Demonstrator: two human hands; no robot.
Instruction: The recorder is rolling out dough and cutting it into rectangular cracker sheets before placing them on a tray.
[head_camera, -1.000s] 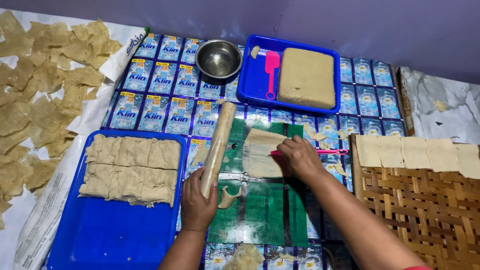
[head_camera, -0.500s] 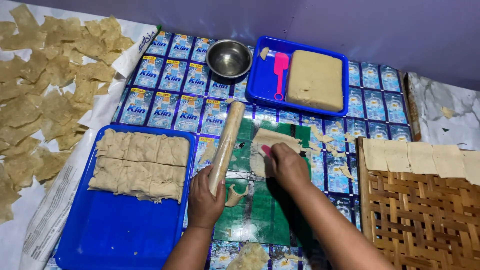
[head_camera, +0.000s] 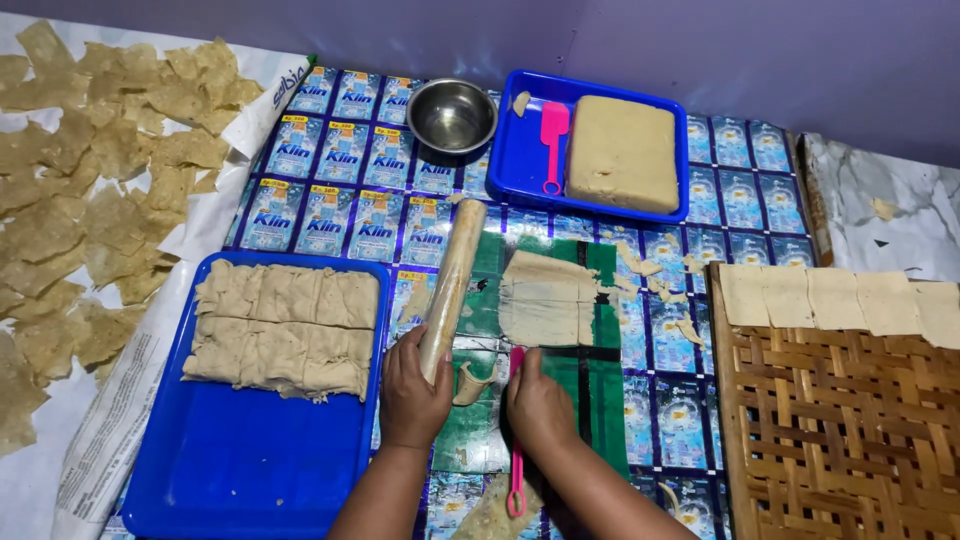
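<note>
My left hand (head_camera: 413, 391) grips the near end of a wooden rolling pin (head_camera: 453, 283) that lies slanted along the left side of a green plastic sheet (head_camera: 560, 390). My right hand (head_camera: 540, 405) holds a thin pink scraper (head_camera: 516, 470), its handle pointing toward me. Just beyond the right hand lies a flat rolled dough sheet (head_camera: 545, 296) with cut lines. A curled dough strip (head_camera: 470, 383) sits between my hands.
A blue tray (head_camera: 250, 455) at the left holds stacked dough squares (head_camera: 285, 325). Another blue tray (head_camera: 520, 165) at the back holds a dough block (head_camera: 621, 153) and pink spatula (head_camera: 552, 140). A steel bowl (head_camera: 452, 113), woven rack (head_camera: 830, 420) with dough squares, and dried pieces (head_camera: 90, 200) surround them.
My right hand has pulled back from the dough sheet toward me and now holds the pink scraper near the sheet's front edge. The left hand stays on the rolling pin.
</note>
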